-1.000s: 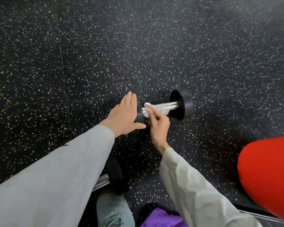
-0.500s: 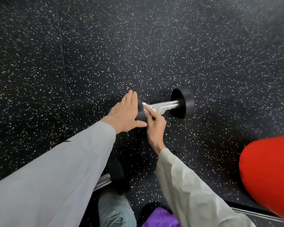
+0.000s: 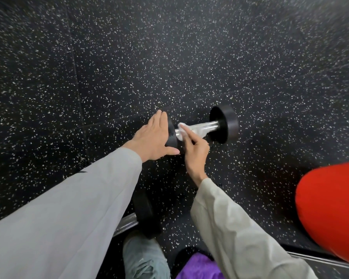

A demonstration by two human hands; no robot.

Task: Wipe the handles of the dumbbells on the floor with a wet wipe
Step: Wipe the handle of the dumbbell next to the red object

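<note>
A small dumbbell [image 3: 224, 123] with black round heads and a shiny chrome handle [image 3: 207, 126] lies on the black speckled floor. My left hand [image 3: 153, 137] lies flat against its left head, fingers together and straight. My right hand [image 3: 195, 150] presses a white wet wipe [image 3: 182, 130] onto the left end of the handle. The wipe drapes along the bar toward the right head. A second dumbbell [image 3: 144, 214] lies nearer to me, mostly hidden under my left sleeve.
A red rounded pad [image 3: 330, 210] sits at the right edge above a metal rail [image 3: 318, 260]. My knee in pale jeans [image 3: 145, 258] and a purple item [image 3: 199, 268] are at the bottom. Floor tile seams run left of the dumbbell.
My right hand has slid the wipe a little along the handle near the left head. The left hand stays against the head. The view has shifted slightly.
</note>
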